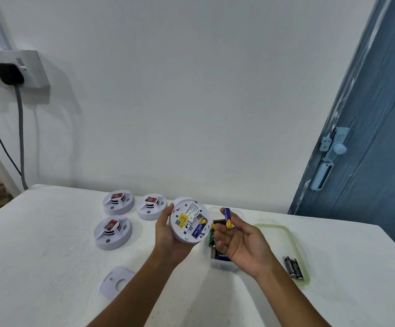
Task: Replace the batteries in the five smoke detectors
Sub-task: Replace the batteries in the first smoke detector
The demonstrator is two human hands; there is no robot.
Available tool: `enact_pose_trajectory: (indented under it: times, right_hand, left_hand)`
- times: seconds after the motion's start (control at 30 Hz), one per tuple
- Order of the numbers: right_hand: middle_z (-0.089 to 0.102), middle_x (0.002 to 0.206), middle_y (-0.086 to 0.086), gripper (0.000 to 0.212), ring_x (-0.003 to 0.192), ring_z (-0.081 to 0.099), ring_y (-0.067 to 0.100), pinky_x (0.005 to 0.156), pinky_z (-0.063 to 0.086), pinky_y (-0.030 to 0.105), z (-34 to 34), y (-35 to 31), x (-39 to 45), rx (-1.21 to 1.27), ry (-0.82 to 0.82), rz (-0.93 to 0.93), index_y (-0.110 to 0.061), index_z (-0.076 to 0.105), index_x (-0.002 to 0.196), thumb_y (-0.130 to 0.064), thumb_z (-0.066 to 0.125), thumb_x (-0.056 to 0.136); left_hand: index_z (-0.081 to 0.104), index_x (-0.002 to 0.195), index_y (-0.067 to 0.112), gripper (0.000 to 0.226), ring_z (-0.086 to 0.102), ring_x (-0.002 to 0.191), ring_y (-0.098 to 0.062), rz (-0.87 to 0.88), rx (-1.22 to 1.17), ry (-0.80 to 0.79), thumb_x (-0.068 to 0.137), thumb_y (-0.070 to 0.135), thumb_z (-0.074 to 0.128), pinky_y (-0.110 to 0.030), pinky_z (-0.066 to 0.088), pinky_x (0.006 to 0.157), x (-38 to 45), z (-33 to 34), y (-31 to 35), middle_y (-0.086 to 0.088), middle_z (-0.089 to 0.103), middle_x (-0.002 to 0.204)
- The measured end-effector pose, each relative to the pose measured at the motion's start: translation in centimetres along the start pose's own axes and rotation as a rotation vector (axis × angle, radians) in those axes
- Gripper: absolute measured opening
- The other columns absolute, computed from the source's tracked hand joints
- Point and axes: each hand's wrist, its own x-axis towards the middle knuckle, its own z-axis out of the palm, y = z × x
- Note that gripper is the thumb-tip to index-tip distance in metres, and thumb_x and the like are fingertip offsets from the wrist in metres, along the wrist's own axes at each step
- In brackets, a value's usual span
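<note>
1. Our left hand (165, 230) cups the open smoke detector (189, 220) from the side, fingers wrapped round its rim, back tilted up at us so the battery bay faces the camera; one blue-and-yellow battery (199, 228) already sits in the bay, with what looks like a free slot beside it.
2. Our right hand (241, 241) pinches a second battery (228, 218) upright at the fingertips, just right of the detector, probably so we can check polarity before dropping it in.
3. Three more detectors (118, 202) sit face-up on the white table (50, 232), well left; we can't spot the fifth.
4. The clear tub (222, 264) of batteries sits right under our right hand, its lid (293, 244) holding two black batteries (293, 267); the removed backplate (117, 282) lies near the left forearm; short, clear path in.
</note>
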Motion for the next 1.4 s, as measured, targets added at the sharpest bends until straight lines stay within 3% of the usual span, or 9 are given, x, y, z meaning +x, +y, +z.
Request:
enact_pose_trajectory:
  times: [0.1,0.37,0.43,0.53,0.63,0.77,0.9,1.03,1.4]
  right_hand:
    - [0.071,0.089,0.027,0.015,0.075,0.072,0.037,0.054,0.057,0.032,0.3,0.0,-0.1,-0.080,-0.036,-0.002,-0.013,0.058,0.096,-0.013,0.051,0.083]
    - [0.070,0.103,0.026,0.004,0.084,0.072,0.035,0.055,0.055,0.030,0.3,0.4,0.3,-0.170,-0.025,-0.054,-0.012,0.051,0.087,-0.011,0.053,0.084]
    - [0.069,0.103,0.026,0.002,0.083,0.072,0.036,0.053,0.055,0.029,0.4,0.4,0.3,-0.184,-0.016,-0.063,-0.010,0.052,0.087,-0.008,0.053,0.086]
    - [0.068,0.086,0.021,0.004,0.077,0.072,0.038,0.050,0.057,0.029,0.4,0.5,0.3,-0.211,0.025,-0.082,-0.004,0.055,0.091,-0.004,0.051,0.093]
    - [0.068,0.081,0.020,0.010,0.065,0.071,0.034,0.049,0.056,0.029,0.5,0.5,0.3,-0.327,0.057,-0.105,-0.005,0.056,0.103,-0.003,0.053,0.094]
    - [0.071,0.083,0.019,0.013,0.047,0.059,0.019,0.040,0.042,0.021,0.5,0.5,0.2,-0.516,0.102,-0.166,-0.009,0.059,0.105,-0.006,0.056,0.093]
    - [0.070,0.086,0.019,0.023,0.054,0.058,0.017,0.049,0.047,0.023,0.8,0.6,0.2,-0.494,0.062,-0.154,-0.007,0.064,0.110,-0.003,0.064,0.087]
    - [0.069,0.090,0.020,0.039,0.064,0.064,0.018,0.057,0.054,0.025,0.8,0.7,0.1,-0.563,-0.006,-0.141,-0.006,0.062,0.117,0.005,0.068,0.080]
    - [0.075,0.084,0.009,0.034,0.060,0.062,0.015,0.062,0.051,0.029,0.9,1.5,0.4,-0.932,0.055,-0.367,-0.006,0.067,0.115,-0.002,0.071,0.082]
  left_hand:
    - [0.057,0.130,0.009,0.059,0.060,0.095,-0.032,-0.003,0.017,-0.014,0.091,0.049,0.040,-0.044,0.047,0.084,-0.3,0.1,0.1,-0.020,0.066,0.111]
    - [0.056,0.131,0.008,0.063,0.059,0.097,-0.032,-0.002,0.013,-0.040,0.085,0.050,0.046,-0.044,0.045,0.087,-0.1,0.0,0.3,-0.019,0.064,0.114]
    - [0.055,0.133,0.008,0.063,0.058,0.100,-0.033,-0.006,0.010,-0.042,0.086,0.050,0.046,-0.045,0.043,0.091,0.0,-0.1,0.3,-0.019,0.062,0.119]
    - [0.056,0.131,0.008,0.061,0.057,0.105,-0.035,-0.015,0.014,-0.035,0.089,0.051,0.043,-0.047,0.043,0.092,0.0,-0.1,0.4,-0.020,0.061,0.123]
    - [0.057,0.130,0.011,0.059,0.054,0.113,-0.036,-0.014,0.003,-0.021,0.090,0.051,0.043,-0.049,0.040,0.099,0.0,-0.1,0.3,-0.020,0.059,0.130]
    - [0.056,0.132,0.011,0.060,0.054,0.115,-0.037,-0.007,0.013,-0.012,0.089,0.051,0.044,-0.049,0.043,0.099,0.0,0.0,0.2,-0.020,0.057,0.133]
    - [0.058,0.128,0.008,0.059,0.059,0.099,-0.033,-0.007,0.034,-0.032,0.091,0.051,0.040,-0.043,0.048,0.084,-0.2,0.3,0.1,-0.020,0.064,0.114]
    - [0.062,0.120,0.009,0.055,0.059,0.094,-0.032,-0.007,0.054,-0.020,0.092,0.051,0.040,-0.044,0.045,0.085,-0.4,0.6,0.1,-0.019,0.067,0.106]
    - [0.067,0.104,0.007,0.051,0.060,0.083,-0.029,0.013,0.118,-0.023,0.091,0.047,0.039,-0.039,0.046,0.074,-0.8,1.0,0.1,-0.017,0.067,0.092]
